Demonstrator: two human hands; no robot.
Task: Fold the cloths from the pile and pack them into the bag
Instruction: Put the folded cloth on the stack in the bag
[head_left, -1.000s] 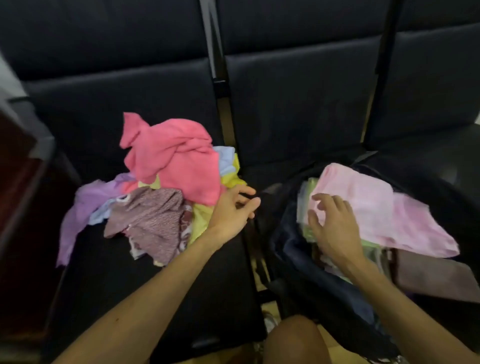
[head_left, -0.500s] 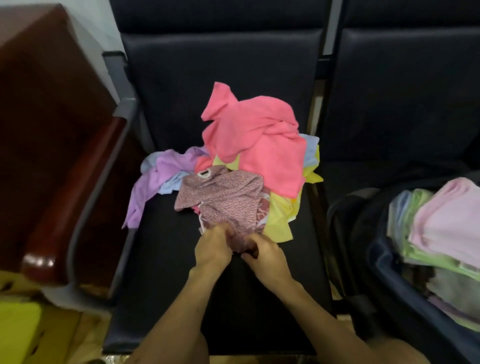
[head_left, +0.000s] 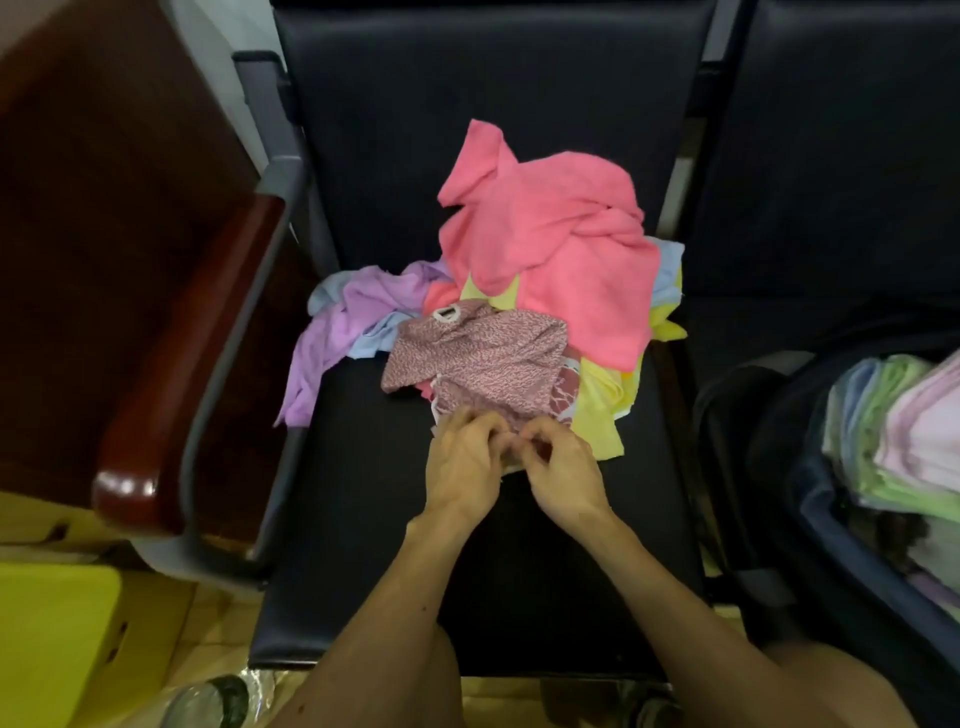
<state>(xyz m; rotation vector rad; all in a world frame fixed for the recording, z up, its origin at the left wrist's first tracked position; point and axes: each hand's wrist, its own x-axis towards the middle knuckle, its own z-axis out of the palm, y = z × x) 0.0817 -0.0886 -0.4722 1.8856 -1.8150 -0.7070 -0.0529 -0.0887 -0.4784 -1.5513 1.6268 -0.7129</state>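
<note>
Both hands meet at the centre of the frame, the left hand (head_left: 464, 464) and right hand (head_left: 563, 470) side by side, each with fingers curled and pinching the near hem of the patterned mauve cloth (head_left: 480, 358). That cloth spreads up from the hands onto the pile (head_left: 550, 249) on the dark seat (head_left: 363, 519). The bag (head_left: 810, 499), with folded cloths inside, sits at the right edge, well apart from the hands.

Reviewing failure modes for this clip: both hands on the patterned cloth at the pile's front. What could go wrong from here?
1. The patterned cloth lies partly under the pink cloth; the left hand and right hand pulling it may drag the pile along.
2. The purple cloth already hangs toward the seat's left edge and could slip off.
3. The bag looks stacked high, so room may be tight.
</note>
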